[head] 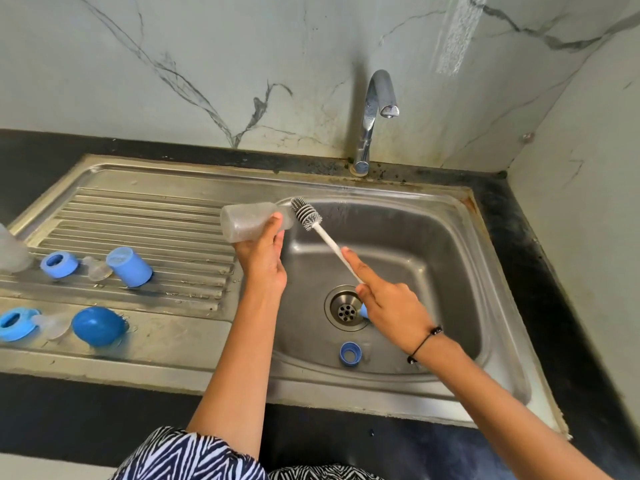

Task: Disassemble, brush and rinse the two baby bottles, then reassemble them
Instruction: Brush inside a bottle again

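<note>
My left hand (264, 263) grips a clear baby bottle (249, 220), held on its side with the mouth pointing right over the sink basin. My right hand (388, 303) holds a white bottle brush (323, 233) by its handle; the grey bristle head sits just outside the bottle's mouth. A second clear bottle (12, 251) stands at the far left edge. On the drainboard lie a blue ring (59, 265), a clear teat (97, 268), a blue cap (129, 266), another blue ring (15, 323) with a teat (52, 325), and a round blue cap (98, 326).
A small blue ring (350, 353) lies in the steel sink (433, 244) near the drain (346, 308). The chrome tap (375, 109) stands behind the basin with no water running. Black countertop surrounds the sink; marble walls close in at the back and right.
</note>
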Action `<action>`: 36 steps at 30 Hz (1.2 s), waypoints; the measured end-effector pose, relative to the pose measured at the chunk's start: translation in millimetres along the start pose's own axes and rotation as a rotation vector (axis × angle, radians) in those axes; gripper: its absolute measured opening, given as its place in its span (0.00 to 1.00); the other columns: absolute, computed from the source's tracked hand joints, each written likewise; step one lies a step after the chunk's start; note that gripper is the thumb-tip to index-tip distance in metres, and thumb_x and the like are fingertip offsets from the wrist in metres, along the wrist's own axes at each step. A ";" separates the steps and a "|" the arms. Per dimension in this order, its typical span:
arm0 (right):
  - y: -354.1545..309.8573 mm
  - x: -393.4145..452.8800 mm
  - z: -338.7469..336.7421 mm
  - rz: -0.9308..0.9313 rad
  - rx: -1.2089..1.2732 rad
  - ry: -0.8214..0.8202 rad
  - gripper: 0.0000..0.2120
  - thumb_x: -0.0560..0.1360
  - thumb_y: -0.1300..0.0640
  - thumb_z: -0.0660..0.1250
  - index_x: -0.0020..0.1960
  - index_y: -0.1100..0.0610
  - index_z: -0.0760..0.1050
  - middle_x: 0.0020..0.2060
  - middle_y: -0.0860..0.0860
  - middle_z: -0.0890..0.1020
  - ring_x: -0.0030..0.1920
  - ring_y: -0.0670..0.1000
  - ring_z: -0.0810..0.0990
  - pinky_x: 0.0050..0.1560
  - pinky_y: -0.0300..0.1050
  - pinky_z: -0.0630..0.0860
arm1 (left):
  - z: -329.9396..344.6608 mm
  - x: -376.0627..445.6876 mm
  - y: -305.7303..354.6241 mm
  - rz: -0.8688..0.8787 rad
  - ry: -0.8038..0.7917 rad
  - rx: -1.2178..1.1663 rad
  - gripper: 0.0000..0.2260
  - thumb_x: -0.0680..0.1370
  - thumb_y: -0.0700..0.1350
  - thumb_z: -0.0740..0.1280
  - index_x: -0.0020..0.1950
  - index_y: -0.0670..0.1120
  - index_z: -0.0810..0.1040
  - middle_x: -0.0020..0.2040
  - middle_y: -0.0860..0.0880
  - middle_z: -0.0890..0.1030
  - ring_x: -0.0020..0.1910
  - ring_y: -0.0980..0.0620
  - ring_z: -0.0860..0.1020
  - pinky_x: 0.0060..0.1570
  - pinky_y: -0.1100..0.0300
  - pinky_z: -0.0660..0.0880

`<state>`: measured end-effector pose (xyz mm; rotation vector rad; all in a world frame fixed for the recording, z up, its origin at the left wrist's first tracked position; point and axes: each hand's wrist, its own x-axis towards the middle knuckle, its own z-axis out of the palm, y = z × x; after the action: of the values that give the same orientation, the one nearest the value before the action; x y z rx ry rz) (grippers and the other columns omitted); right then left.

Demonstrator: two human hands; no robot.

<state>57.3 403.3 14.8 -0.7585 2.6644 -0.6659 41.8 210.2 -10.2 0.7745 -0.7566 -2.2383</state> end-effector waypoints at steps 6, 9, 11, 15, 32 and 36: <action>-21.8 -0.4 6.2 0.025 -0.096 0.013 0.28 0.81 0.53 0.50 0.72 0.32 0.39 0.28 0.48 0.65 0.38 0.60 0.72 0.40 0.50 0.71 | 6.5 -6.8 1.1 -0.011 -0.027 0.002 0.24 0.73 0.31 0.69 0.67 0.43 0.70 0.52 0.49 0.80 0.59 0.49 0.78 0.52 0.61 0.77; -22.5 3.2 6.4 0.050 -0.106 0.025 0.28 0.82 0.53 0.49 0.72 0.31 0.39 0.29 0.49 0.67 0.36 0.57 0.70 0.38 0.48 0.70 | 5.5 -5.8 1.9 -0.009 -0.032 0.022 0.19 0.72 0.32 0.70 0.60 0.46 0.73 0.51 0.49 0.81 0.59 0.48 0.78 0.55 0.59 0.77; -25.7 5.5 3.8 0.044 -0.126 0.024 0.28 0.82 0.52 0.49 0.72 0.32 0.39 0.33 0.52 0.70 0.38 0.59 0.72 0.38 0.48 0.68 | 2.7 -5.5 2.7 -0.013 -0.034 0.030 0.19 0.72 0.32 0.70 0.60 0.45 0.74 0.51 0.49 0.81 0.58 0.48 0.79 0.55 0.59 0.78; -34.3 23.8 -11.8 0.053 -0.181 0.033 0.27 0.82 0.53 0.50 0.74 0.34 0.41 0.46 0.60 0.77 0.48 0.64 0.77 0.40 0.50 0.67 | 6.6 -13.8 -3.6 0.006 -0.133 0.109 0.23 0.72 0.30 0.69 0.66 0.39 0.71 0.50 0.48 0.80 0.52 0.51 0.80 0.47 0.63 0.79; -50.9 -22.8 8.6 0.119 -0.247 0.007 0.29 0.82 0.55 0.48 0.74 0.37 0.36 0.42 0.55 0.75 0.47 0.59 0.79 0.35 0.46 0.66 | 6.8 -2.8 -6.1 -0.170 0.155 -0.109 0.24 0.72 0.37 0.73 0.66 0.42 0.70 0.51 0.45 0.80 0.49 0.49 0.80 0.38 0.63 0.80; -50.8 -7.4 10.5 0.137 -0.249 0.039 0.29 0.82 0.55 0.49 0.74 0.36 0.36 0.44 0.57 0.78 0.46 0.60 0.79 0.35 0.47 0.67 | 9.2 -6.0 -7.3 -0.202 0.168 -0.086 0.24 0.72 0.40 0.73 0.66 0.41 0.72 0.47 0.47 0.80 0.40 0.53 0.79 0.36 0.65 0.79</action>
<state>88.8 365.4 32.6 -0.6213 2.8382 -0.3212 36.4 221.9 -7.2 1.0199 -0.5177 -2.3298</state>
